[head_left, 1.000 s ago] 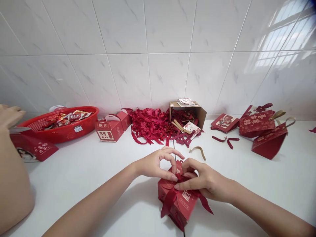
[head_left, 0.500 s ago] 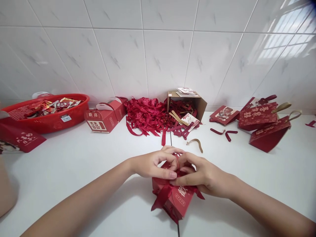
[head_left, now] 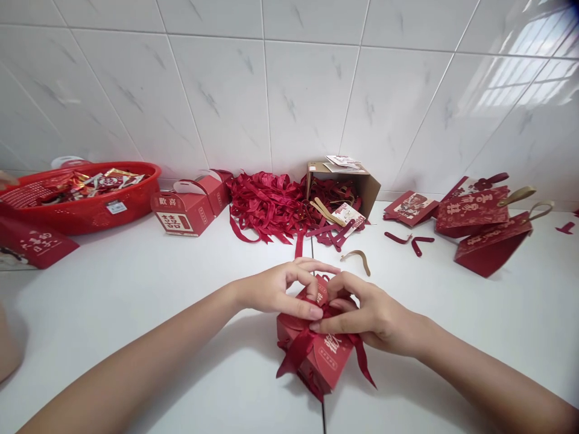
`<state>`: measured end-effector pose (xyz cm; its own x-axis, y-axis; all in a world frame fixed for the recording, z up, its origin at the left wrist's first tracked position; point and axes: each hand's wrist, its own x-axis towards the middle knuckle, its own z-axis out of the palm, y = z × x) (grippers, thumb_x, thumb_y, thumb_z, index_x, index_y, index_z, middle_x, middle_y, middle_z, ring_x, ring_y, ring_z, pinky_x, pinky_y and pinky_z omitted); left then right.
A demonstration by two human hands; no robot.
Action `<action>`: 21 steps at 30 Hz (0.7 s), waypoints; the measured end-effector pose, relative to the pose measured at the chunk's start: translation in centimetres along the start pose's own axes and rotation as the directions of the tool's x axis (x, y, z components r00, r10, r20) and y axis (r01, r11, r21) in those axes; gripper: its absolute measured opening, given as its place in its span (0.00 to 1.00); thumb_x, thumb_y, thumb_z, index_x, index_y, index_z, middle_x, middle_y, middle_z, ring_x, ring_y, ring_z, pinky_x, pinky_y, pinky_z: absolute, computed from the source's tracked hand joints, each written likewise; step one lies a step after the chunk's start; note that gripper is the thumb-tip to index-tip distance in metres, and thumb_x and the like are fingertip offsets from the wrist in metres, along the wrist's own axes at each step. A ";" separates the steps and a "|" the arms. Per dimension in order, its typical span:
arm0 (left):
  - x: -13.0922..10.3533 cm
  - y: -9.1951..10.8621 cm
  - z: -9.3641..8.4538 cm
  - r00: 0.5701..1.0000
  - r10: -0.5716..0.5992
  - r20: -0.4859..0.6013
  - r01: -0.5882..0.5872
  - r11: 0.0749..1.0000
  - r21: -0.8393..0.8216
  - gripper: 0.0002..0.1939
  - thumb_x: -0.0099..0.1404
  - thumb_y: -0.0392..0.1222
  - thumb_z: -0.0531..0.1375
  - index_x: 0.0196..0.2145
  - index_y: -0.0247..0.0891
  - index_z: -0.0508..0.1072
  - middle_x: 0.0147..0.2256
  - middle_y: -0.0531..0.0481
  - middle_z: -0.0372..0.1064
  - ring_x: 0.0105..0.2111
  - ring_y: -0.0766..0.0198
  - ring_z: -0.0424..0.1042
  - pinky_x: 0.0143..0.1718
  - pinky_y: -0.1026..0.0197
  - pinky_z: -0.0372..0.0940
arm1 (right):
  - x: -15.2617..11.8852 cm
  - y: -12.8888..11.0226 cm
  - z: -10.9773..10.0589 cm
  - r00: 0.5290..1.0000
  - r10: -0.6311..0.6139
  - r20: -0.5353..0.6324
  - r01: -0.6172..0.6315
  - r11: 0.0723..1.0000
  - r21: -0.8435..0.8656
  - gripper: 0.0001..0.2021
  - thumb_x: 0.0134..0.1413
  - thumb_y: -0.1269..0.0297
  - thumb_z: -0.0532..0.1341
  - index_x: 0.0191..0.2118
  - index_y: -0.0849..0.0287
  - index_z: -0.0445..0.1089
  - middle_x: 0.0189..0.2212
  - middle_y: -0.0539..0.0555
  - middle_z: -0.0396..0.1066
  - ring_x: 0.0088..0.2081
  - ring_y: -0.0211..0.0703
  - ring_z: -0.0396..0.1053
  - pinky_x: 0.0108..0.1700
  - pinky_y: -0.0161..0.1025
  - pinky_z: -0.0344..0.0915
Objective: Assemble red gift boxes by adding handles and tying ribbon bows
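A small red box (head_left: 322, 361) with pale lettering sits on the white table in front of me, a dark red ribbon (head_left: 296, 354) around it with loose ends hanging on both sides. From the left, my left hand (head_left: 284, 290) pinches the ribbon on top of the box, thumb against the curled index finger, other fingers reaching over the far side. My right hand (head_left: 364, 313) meets it from the right, its fingers closed on the ribbon at the same spot. The fingertips nearly touch and partly cover the knot area.
Along the tiled wall stand a red basket (head_left: 97, 214) of wrapped sweets, a red box (head_left: 183, 220), a ribbon pile (head_left: 266, 205), a cardboard box (head_left: 370, 191) with straps and red bags (head_left: 473, 211). Part of another person shows at the left edge (head_left: 9, 346).
Both hands stay at the ribbon with small finger shifts, and more of the box top shows between them. The view has tilted slightly. A bit of another hand now shows by the basket.
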<state>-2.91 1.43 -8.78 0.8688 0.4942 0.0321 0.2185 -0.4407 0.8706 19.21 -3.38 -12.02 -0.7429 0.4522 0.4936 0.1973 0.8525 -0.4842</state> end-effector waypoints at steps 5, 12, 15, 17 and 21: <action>-0.2 0.4 -0.3 0.997 -0.063 -0.035 0.065 0.996 0.057 0.14 0.63 0.50 0.59 0.25 0.38 0.73 0.56 0.50 0.63 0.58 0.53 0.55 0.60 0.50 0.49 | 0.1 -0.4 -0.1 1.000 -0.007 -0.029 0.008 0.999 0.033 0.11 0.61 0.68 0.57 0.44 0.56 0.75 0.38 0.54 0.62 0.38 0.36 0.65 0.35 0.32 0.68; -0.3 2.1 1.1 0.953 -0.108 -0.284 0.180 0.954 0.240 0.14 0.63 0.48 0.59 0.23 0.38 0.71 0.48 0.50 0.67 0.52 0.53 0.57 0.57 0.47 0.48 | 0.1 0.1 -0.2 0.993 -0.092 -0.072 0.092 0.996 0.003 0.12 0.61 0.72 0.56 0.46 0.56 0.73 0.41 0.56 0.61 0.38 0.36 0.66 0.37 0.34 0.70; 0.0 1.8 1.6 0.945 -0.074 -0.320 0.086 0.996 0.025 0.12 0.59 0.42 0.62 0.23 0.36 0.63 0.43 0.49 0.69 0.46 0.58 0.63 0.51 0.54 0.56 | 0.1 0.3 -0.6 0.981 -0.138 -0.136 0.133 0.990 -0.048 0.14 0.60 0.78 0.53 0.44 0.57 0.72 0.39 0.56 0.63 0.39 0.36 0.67 0.37 0.33 0.69; 0.2 1.6 1.8 0.945 -0.074 -0.318 0.034 0.991 -0.129 0.12 0.59 0.41 0.61 0.26 0.37 0.61 0.39 0.50 0.70 0.40 0.62 0.66 0.45 0.58 0.60 | 0.2 0.3 -0.7 0.974 -0.106 -0.200 0.096 0.994 -0.058 0.13 0.59 0.80 0.53 0.43 0.58 0.69 0.38 0.55 0.66 0.38 0.36 0.68 0.36 0.33 0.69; 0.3 1.4 2.3 0.940 -0.073 -0.333 0.006 0.980 -0.198 0.12 0.59 0.40 0.62 0.26 0.37 0.60 0.35 0.51 0.70 0.36 0.65 0.67 0.40 0.61 0.61 | 0.2 0.1 -0.7 0.962 0.062 -0.267 -0.049 0.997 0.054 0.07 0.59 0.75 0.57 0.41 0.57 0.61 0.33 0.52 0.68 0.34 0.36 0.69 0.33 0.33 0.69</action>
<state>-1.35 -0.78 -8.67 0.6524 0.7466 0.1300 0.1317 -0.2807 0.9507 19.56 -3.06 -11.44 -0.5313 0.5579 0.6376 0.1984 0.8136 -0.5465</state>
